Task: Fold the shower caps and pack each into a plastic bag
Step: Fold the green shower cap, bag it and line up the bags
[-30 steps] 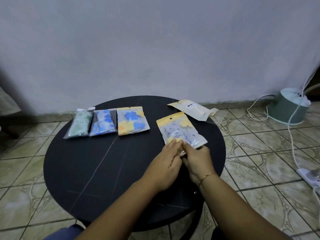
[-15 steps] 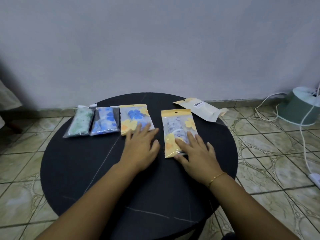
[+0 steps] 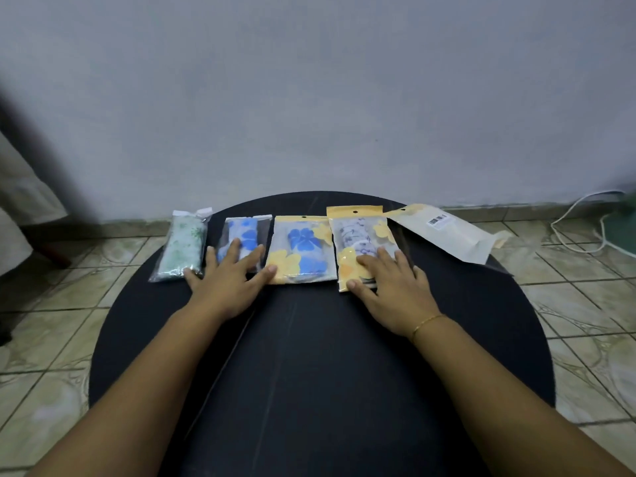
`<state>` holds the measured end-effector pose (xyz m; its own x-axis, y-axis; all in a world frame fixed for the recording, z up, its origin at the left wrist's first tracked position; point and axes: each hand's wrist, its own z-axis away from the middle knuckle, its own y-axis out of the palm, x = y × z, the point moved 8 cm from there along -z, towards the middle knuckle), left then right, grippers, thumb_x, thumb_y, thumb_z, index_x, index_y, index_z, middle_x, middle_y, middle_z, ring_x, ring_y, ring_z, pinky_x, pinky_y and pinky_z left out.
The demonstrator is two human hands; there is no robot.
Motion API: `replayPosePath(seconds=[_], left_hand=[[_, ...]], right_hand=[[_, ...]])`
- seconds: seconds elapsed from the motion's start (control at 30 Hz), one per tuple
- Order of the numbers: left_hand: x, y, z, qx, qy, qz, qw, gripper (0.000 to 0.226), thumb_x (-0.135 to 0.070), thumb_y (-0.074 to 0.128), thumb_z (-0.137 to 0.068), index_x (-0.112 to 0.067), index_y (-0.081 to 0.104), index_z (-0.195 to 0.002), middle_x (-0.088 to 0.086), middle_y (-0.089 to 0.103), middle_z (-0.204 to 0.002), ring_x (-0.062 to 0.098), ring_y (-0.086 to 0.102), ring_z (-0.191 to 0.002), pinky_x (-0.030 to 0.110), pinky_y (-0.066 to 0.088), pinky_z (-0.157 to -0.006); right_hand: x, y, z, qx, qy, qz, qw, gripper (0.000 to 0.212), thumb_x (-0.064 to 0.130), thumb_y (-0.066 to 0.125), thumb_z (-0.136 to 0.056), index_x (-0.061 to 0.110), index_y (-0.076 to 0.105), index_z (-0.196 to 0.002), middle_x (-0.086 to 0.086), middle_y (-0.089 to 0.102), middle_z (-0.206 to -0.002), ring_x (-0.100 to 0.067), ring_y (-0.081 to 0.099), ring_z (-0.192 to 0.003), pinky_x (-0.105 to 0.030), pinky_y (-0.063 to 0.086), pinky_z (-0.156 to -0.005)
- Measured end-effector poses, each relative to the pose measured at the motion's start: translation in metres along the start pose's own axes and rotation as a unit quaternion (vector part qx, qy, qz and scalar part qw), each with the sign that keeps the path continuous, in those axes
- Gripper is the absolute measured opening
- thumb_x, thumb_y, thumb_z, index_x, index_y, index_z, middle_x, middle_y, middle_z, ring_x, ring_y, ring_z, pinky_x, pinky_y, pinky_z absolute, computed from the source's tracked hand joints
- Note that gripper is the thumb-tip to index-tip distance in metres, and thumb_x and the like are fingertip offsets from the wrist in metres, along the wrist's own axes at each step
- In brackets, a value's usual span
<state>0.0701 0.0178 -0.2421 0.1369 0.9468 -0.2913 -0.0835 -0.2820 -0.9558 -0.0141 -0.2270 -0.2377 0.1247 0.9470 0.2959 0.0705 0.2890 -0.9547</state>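
Several packed bags lie in a row at the far side of the round black table (image 3: 309, 356). From the left: a green-patterned bag (image 3: 182, 247), a blue-flowered clear bag (image 3: 246, 234), a yellow-edged bag with a blue flower (image 3: 303, 247), and a yellow-topped bag with a grey-patterned cap (image 3: 359, 241). My left hand (image 3: 229, 275) lies flat with spread fingers on the blue-flowered clear bag, its thumb at the edge of the yellow-edged bag. With straight fingers my right hand (image 3: 387, 282) presses the near end of the grey-patterned bag. A white bag with a barcode (image 3: 451, 237) lies at the far right, face down.
The white bag overhangs the table's right rim. A wall stands just behind the table. On the tiled floor at the right run white cables (image 3: 578, 222) beside a green round object (image 3: 623, 232). Pale cloth (image 3: 20, 208) hangs at the left edge.
Both hands moved away from me and to the left. The right hand pushed the grey-patterned bag up into the row; the left hand shifted from the yellow-edged bag to the blue-flowered clear bag.
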Motion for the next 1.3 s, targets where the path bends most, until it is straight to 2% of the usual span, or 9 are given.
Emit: replayPosePath(seconds=[0.13, 0.33, 0.43, 0.5, 0.7, 0.87, 1.03, 1.17, 1.3], left_hand=[[0.007, -0.002, -0.018, -0.009, 0.002, 0.012, 1.000, 0.059, -0.072, 0.027, -0.087, -0.053, 0.020, -0.143, -0.013, -0.005, -0.159, 0.023, -0.013, -0.146, 0.063, -0.007, -0.110], [-0.015, -0.014, -0.020, -0.076, 0.041, -0.020, 0.996, 0.060, -0.069, 0.023, -0.089, -0.050, 0.015, -0.145, -0.010, -0.009, -0.159, 0.021, -0.021, -0.144, 0.061, -0.013, -0.108], [-0.037, -0.015, -0.011, -0.100, 0.088, -0.029, 0.991, 0.059, -0.067, 0.021, -0.090, -0.049, 0.015, -0.146, -0.008, -0.008, -0.159, 0.019, -0.021, -0.144, 0.059, -0.017, -0.107], [-0.051, -0.013, -0.003, -0.110, 0.110, -0.030, 0.987, 0.057, -0.064, 0.024, -0.092, -0.048, 0.015, -0.146, -0.008, -0.006, -0.160, 0.019, -0.018, -0.145, 0.058, -0.018, -0.108], [-0.098, 0.001, 0.029, -0.101, 0.188, -0.043, 0.976, 0.075, -0.074, 0.005, -0.078, -0.047, 0.015, -0.146, -0.009, -0.006, -0.159, 0.015, -0.020, -0.144, 0.055, -0.020, -0.107], [-0.137, 0.014, 0.074, -0.073, 0.254, -0.070, 0.962, 0.058, -0.064, 0.018, -0.092, -0.044, 0.016, -0.147, -0.009, -0.007, -0.159, 0.017, -0.020, -0.144, 0.055, -0.022, -0.107], [-0.163, 0.029, 0.124, -0.036, 0.326, -0.070, 0.942, 0.053, -0.049, 0.031, -0.098, -0.040, 0.015, -0.148, -0.010, -0.005, -0.159, 0.015, -0.016, -0.145, 0.053, -0.016, -0.113], [-0.169, 0.043, 0.162, -0.011, 0.360, -0.045, 0.932, 0.055, -0.044, 0.035, -0.099, -0.038, 0.013, -0.149, -0.012, -0.001, -0.159, 0.011, -0.010, -0.146, 0.043, -0.009, -0.116], [-0.163, 0.041, 0.176, -0.025, 0.353, 0.009, 0.935, 0.060, -0.043, 0.043, -0.096, -0.038, 0.014, -0.149, -0.014, 0.006, -0.158, 0.008, 0.000, -0.146, 0.033, 0.001, -0.116]], right_hand=[[0.005, 0.000, -0.022, -0.002, 0.003, 0.015, 1.000, 0.055, 0.062, 0.025, -0.092, 0.040, 0.025, -0.142, 0.007, 0.008, -0.158, -0.019, -0.002, -0.146, -0.052, 0.002, -0.115], [-0.007, -0.045, -0.026, -0.235, 0.060, 0.072, 0.967, 0.051, 0.041, 0.029, -0.088, 0.024, 0.041, -0.135, -0.005, 0.026, -0.152, -0.025, 0.015, -0.141, -0.047, 0.012, -0.104], [-0.047, -0.049, -0.039, -0.128, 0.175, 0.177, 0.960, 0.058, 0.025, 0.038, -0.087, 0.023, 0.025, -0.143, -0.019, 0.002, -0.157, -0.041, -0.007, -0.142, -0.060, -0.006, -0.110], [-0.070, -0.054, -0.037, -0.067, 0.233, 0.229, 0.943, 0.059, 0.026, 0.031, -0.090, 0.024, 0.018, -0.147, -0.025, -0.002, -0.155, -0.049, -0.005, -0.140, -0.065, -0.010, -0.107], [-0.085, -0.057, -0.014, 0.021, 0.251, 0.308, 0.918, 0.049, 0.023, 0.023, -0.090, 0.025, 0.038, -0.136, -0.019, 0.045, -0.136, -0.036, 0.041, -0.125, -0.061, -0.003, -0.109], [-0.073, -0.063, 0.025, 0.045, 0.240, 0.325, 0.914, 0.048, 0.028, 0.026, -0.089, 0.023, 0.049, -0.131, -0.013, 0.045, -0.137, -0.032, 0.035, -0.129, -0.060, -0.003, -0.110], [-0.054, -0.072, 0.072, 0.057, 0.227, 0.239, 0.942, 0.041, 0.027, 0.031, -0.088, 0.022, 0.061, -0.114, -0.009, 0.057, -0.125, -0.031, 0.043, -0.123, -0.061, -0.007, -0.109], [-0.051, -0.064, 0.105, 0.083, 0.169, 0.087, 0.978, 0.038, 0.027, 0.030, -0.092, 0.018, 0.060, -0.113, -0.005, 0.058, -0.121, -0.029, 0.048, -0.118, -0.054, 0.016, -0.111], [-0.048, -0.075, 0.138, 0.031, 0.106, -0.184, 0.977, 0.037, 0.012, 0.043, -0.093, 0.010, 0.058, -0.126, -0.001, 0.056, -0.129, -0.022, 0.051, -0.118, -0.026, 0.034, -0.101]])
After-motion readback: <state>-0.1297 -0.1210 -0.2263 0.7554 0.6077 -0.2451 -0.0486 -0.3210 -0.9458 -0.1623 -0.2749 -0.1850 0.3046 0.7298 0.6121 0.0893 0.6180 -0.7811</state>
